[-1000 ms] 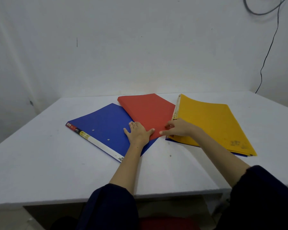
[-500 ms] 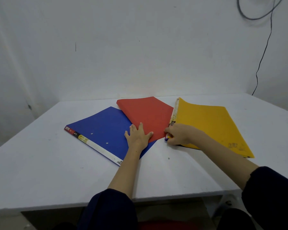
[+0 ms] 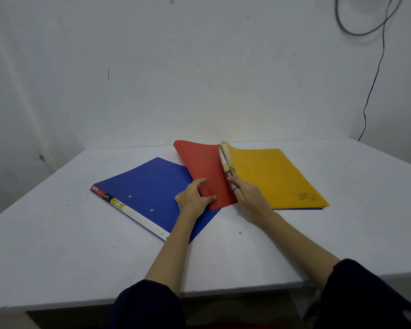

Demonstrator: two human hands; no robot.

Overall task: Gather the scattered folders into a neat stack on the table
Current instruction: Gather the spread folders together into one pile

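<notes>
Three folders lie fanned on the white table (image 3: pixel 57 257). A blue folder (image 3: pixel 150 188) with a labelled spine lies flat at the left. A red folder (image 3: pixel 204 167) overlaps its right corner, and my left hand (image 3: pixel 195 198) grips its near left edge, lifting and curling it. My right hand (image 3: pixel 247 193) grips the spine end of the yellow folder (image 3: pixel 275 176), whose left edge is raised against the red one. A thin blue edge (image 3: pixel 299 208) shows under the yellow folder.
A white wall stands close behind the table. A black cable (image 3: pixel 373 86) hangs down the wall at the right, reaching the table's far right corner. Bare tabletop surrounds the folders on the left, right and front.
My left hand went from flat on the red folder to gripping its edge and lifting it. My right hand raised the yellow folder's spine and brought it against the red folder.
</notes>
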